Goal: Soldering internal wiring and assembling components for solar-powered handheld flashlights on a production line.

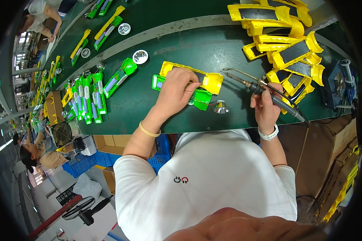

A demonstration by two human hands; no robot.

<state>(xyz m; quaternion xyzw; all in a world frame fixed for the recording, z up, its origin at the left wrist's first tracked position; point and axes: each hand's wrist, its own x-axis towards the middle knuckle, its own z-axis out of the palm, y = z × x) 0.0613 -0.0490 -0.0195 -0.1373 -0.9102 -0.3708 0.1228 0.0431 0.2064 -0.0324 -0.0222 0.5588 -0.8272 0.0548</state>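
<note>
My right hand is wrapped round the dark handle of a soldering iron, whose metal tip and a thin curved tube point left. My left hand lies over a yellow plastic casing half and a green casing half below it. Its thumb and forefinger are pinched together at the yellow half's inner side; what is between them is too small to name. Thin wires run from the green half to a small silver reflector near the table's front edge.
Yellow casing halves are piled at the back right, beside a solder spool stand. Green halves with batteries stand in a row at left, near a round reflector. Beyond a raised rail lie more lamp parts. Other people work far left.
</note>
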